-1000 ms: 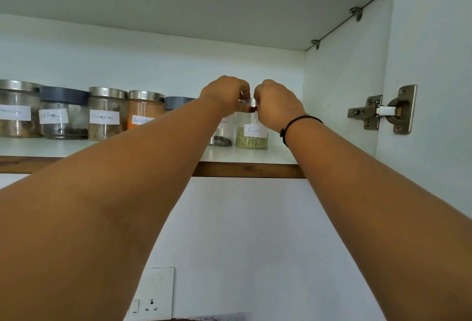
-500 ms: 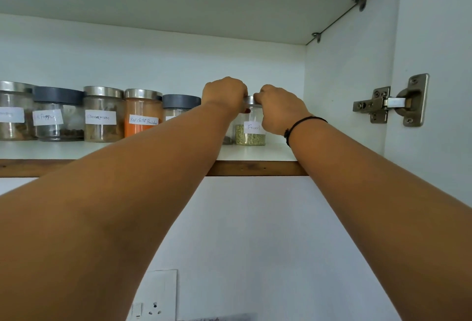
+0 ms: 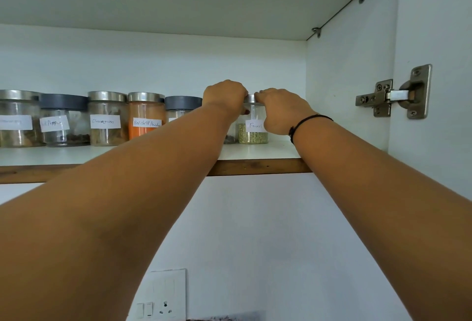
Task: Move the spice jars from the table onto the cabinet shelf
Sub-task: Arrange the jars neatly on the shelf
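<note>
Gripping from both sides: left grip [image 3: 224, 96] and right grip [image 3: 281, 111] curled on one lid, likely to steady it. Set on cabinet shelf [image 3: 278, 152], right end of jar row [image 3: 107, 119]: fennel jar [image 3: 252, 130], label outward for reading.

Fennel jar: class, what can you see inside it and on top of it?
Inside the fennel jar, greenish seeds fill the bottom; a metal lid sits on top. The left hand and right hand grip the lid, hiding most of it.
</note>
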